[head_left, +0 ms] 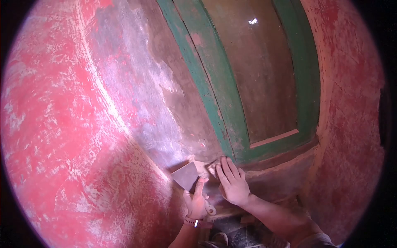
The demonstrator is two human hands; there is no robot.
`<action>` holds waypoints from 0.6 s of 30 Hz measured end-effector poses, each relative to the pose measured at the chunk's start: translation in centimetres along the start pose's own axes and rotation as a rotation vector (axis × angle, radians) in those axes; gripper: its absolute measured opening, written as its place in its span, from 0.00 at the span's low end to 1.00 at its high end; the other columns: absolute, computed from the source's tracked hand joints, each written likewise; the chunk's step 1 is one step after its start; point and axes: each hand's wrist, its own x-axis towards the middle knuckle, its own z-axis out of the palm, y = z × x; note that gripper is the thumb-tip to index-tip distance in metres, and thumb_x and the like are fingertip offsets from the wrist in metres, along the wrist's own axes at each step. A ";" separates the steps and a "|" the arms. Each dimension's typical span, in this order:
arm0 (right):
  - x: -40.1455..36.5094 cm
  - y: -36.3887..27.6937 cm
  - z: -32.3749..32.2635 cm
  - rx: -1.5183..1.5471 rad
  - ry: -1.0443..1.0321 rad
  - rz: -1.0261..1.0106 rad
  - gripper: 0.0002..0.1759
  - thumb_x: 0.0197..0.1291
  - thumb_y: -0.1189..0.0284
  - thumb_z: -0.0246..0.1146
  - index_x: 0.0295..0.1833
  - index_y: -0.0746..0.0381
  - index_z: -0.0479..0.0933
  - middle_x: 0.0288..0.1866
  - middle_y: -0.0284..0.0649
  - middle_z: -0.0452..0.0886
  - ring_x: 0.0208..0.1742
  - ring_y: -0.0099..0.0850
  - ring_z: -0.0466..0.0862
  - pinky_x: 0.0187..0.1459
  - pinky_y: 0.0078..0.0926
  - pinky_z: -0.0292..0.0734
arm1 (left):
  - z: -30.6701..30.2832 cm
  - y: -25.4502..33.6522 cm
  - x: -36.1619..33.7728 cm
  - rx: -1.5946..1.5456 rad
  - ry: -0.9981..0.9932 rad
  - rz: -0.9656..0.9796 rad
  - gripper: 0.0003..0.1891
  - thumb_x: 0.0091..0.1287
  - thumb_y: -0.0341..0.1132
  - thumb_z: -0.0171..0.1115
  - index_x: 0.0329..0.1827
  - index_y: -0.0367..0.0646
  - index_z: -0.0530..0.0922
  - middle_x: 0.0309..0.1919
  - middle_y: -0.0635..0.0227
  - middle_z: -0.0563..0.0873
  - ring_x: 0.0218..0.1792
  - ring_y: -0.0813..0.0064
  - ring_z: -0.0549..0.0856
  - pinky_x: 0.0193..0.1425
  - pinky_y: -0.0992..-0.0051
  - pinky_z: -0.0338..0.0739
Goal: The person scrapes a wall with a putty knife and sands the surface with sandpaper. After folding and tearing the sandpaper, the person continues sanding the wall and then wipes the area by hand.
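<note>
My left hand (195, 204) is closed around a putty knife, its wide flat blade (186, 177) tilted up against the bottom of the wall recess. A handle end with a hole (211, 209) sticks out below that hand. Just to the right, my right hand (235, 187) lies with fingers stretched out on the ledge, near the lower corner of the green window frame (231, 103). A small mottled pale lump (213, 168) shows beside its fingertips, partly hidden by them. Pale, rough material (200, 166) lies between the blade and the right fingers.
Patchy red and white wall (53, 124) curves along the left, with another red wall (353, 120) on the right. Bare grey-brown plaster (182, 109) borders the frame. The frame holds a brown-looking pane (264, 78). Dark, cluttered objects (235, 235) sit below my arms.
</note>
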 end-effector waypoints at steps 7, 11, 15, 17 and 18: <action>0.5 -1.7 -3.0 0.309 0.001 -0.143 0.49 0.52 0.67 0.72 0.84 0.61 0.69 0.88 0.47 0.67 0.86 0.50 0.69 0.68 0.48 0.71 | -1.7 -1.3 0.5 -0.570 -0.309 -0.121 0.23 0.86 0.46 0.55 0.69 0.36 0.81 0.48 0.66 0.91 0.40 0.78 0.88 0.46 0.75 0.83; 0.8 -1.6 -2.7 0.270 -0.020 -0.153 0.45 0.58 0.63 0.71 0.83 0.58 0.71 0.89 0.43 0.66 0.85 0.46 0.69 0.73 0.47 0.70 | -2.7 -1.1 0.9 -0.365 -0.345 -0.103 0.17 0.84 0.39 0.58 0.64 0.36 0.84 0.48 0.66 0.92 0.44 0.76 0.90 0.50 0.75 0.86; 0.8 -2.1 -2.6 0.246 -0.003 -0.139 0.45 0.56 0.64 0.73 0.82 0.57 0.73 0.87 0.42 0.69 0.84 0.47 0.71 0.68 0.48 0.72 | -1.9 -0.5 0.7 -0.255 -0.151 -0.076 0.10 0.79 0.32 0.67 0.57 0.38 0.85 0.43 0.71 0.90 0.40 0.81 0.87 0.43 0.76 0.82; 0.8 -2.3 -2.6 0.252 0.020 -0.108 0.43 0.55 0.64 0.73 0.80 0.57 0.74 0.86 0.42 0.71 0.82 0.48 0.73 0.65 0.48 0.73 | -1.9 -0.6 0.7 -0.215 -0.130 -0.057 0.09 0.75 0.32 0.75 0.53 0.43 0.84 0.38 0.76 0.87 0.33 0.86 0.81 0.36 0.79 0.75; 0.9 -2.4 -2.6 0.263 0.029 -0.092 0.42 0.56 0.64 0.73 0.79 0.57 0.75 0.85 0.42 0.72 0.81 0.48 0.74 0.65 0.49 0.73 | -1.8 -0.7 0.7 -0.222 -0.127 -0.022 0.09 0.75 0.31 0.75 0.53 0.42 0.85 0.39 0.75 0.88 0.35 0.86 0.82 0.36 0.79 0.76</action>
